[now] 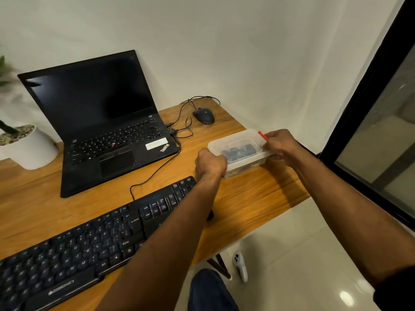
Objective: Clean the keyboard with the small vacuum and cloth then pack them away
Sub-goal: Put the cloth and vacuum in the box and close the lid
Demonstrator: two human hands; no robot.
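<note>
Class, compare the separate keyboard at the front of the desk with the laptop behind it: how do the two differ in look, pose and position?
The keyboard lies flat near the desk's front edge; the laptop stands open farther back by the wall, its dark screen raised. The keyboard is wider and has a number pad; the laptop adds a trackpad and a white sticker. A forearm crosses the keyboard's right end; nothing covers the laptop. Both are black and have cables attached.

Wood-grain counter point(253, 198) sits in a corner of plain white walls point(224, 41). Glossy pale tile floor point(303, 254) beyond its right edge, showing a light reflection. Black-framed window point(381, 131) on the right wall, dim outside. Dark counter leg point(221, 267) visible below the edge. White plant pot point(31, 149) at the far left.
</note>
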